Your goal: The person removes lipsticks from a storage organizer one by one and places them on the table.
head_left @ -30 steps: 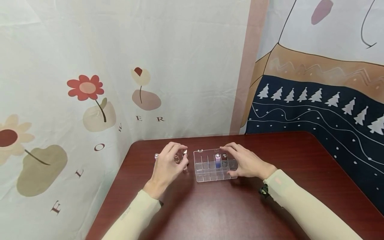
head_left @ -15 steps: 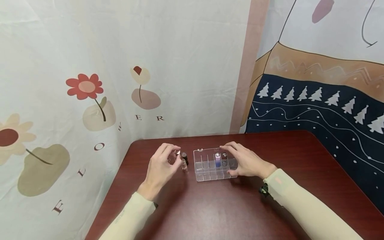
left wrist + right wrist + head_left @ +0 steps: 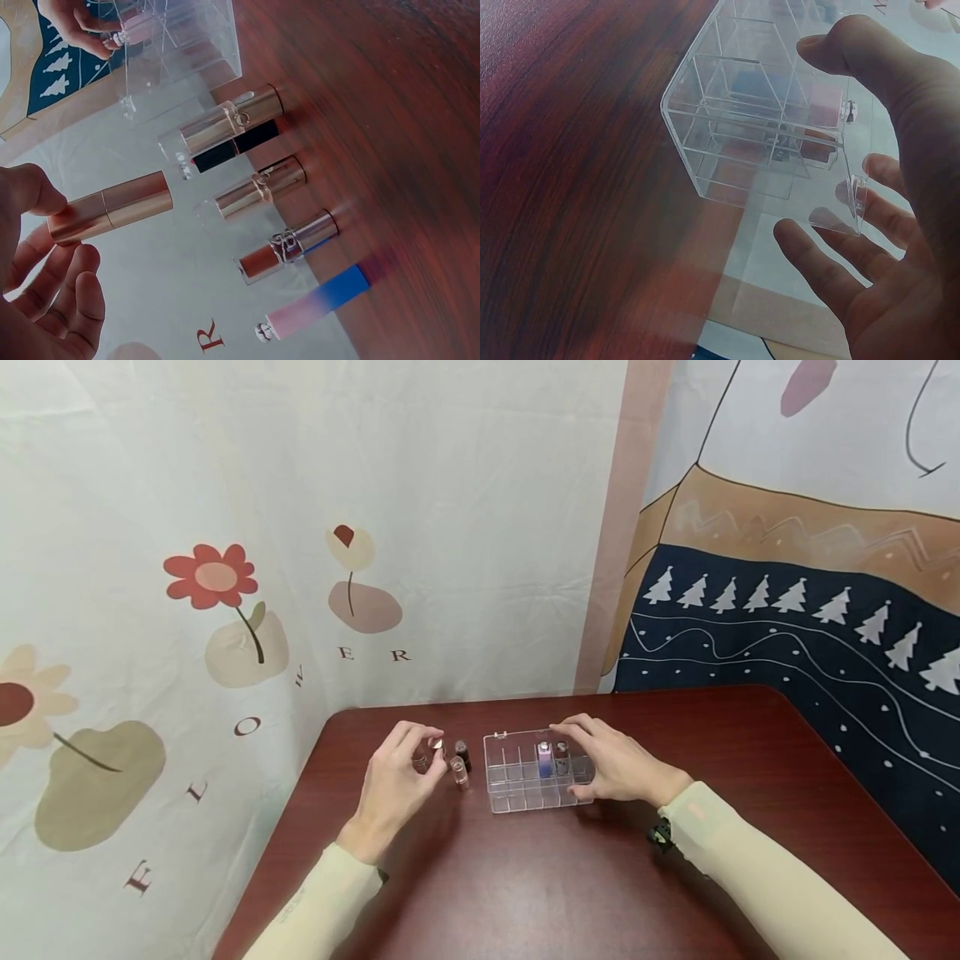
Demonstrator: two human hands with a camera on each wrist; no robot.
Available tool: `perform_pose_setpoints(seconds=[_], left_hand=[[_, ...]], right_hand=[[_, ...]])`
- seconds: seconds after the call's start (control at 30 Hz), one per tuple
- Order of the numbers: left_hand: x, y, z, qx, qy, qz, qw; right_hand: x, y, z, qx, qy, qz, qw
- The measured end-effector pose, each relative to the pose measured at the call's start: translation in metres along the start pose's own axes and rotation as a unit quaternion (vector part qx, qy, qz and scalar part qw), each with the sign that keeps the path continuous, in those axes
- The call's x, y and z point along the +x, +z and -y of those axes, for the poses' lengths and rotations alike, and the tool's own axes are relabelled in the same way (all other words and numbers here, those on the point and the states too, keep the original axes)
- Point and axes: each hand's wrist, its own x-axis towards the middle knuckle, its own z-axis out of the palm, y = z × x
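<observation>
My left hand [image 3: 393,781] pinches a rose-gold lipstick [image 3: 112,208] between thumb and fingers, raised above the table left of a clear divided organizer [image 3: 517,802]. Several tubes stand upright beside it: a gold-capped one [image 3: 236,124], a black one [image 3: 236,148], another gold one [image 3: 262,187], a silver-and-brown one [image 3: 262,261] and a pink-to-blue one [image 3: 319,304]. At the organizer's right end, my right hand [image 3: 622,764] grips it, thumb in front and fingers behind. Inside the organizer are a pink-to-blue tube [image 3: 544,760] and a darker one [image 3: 562,762].
The organizer and tubes stand toward the back of a dark red wooden table [image 3: 517,885]. A cream cloth backdrop [image 3: 480,568] with flower prints hangs behind, and a cloth with white trees [image 3: 790,597] hangs at the right.
My left hand has drawn left, away from the organizer, with the rose-gold lipstick, uncovering some standing tubes. My right hand and the organizer stay in place.
</observation>
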Motion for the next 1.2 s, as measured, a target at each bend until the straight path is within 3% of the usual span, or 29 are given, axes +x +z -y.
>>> perform_pose_setpoints(seconds=[0.47, 1.2], left_hand=[[-0.010, -0.002, 0.010, 0.007, -0.039, 0.028, 0.9988], [-0.025, 0.013, 0.025, 0.037, -0.081, 0.084, 0.9925]], right_hand=[[0.001, 0.000, 0.000, -0.003, -0.007, -0.003, 1.0000], [0.000, 0.001, 0.000, 0.002, -0.001, -0.001, 1.0000]])
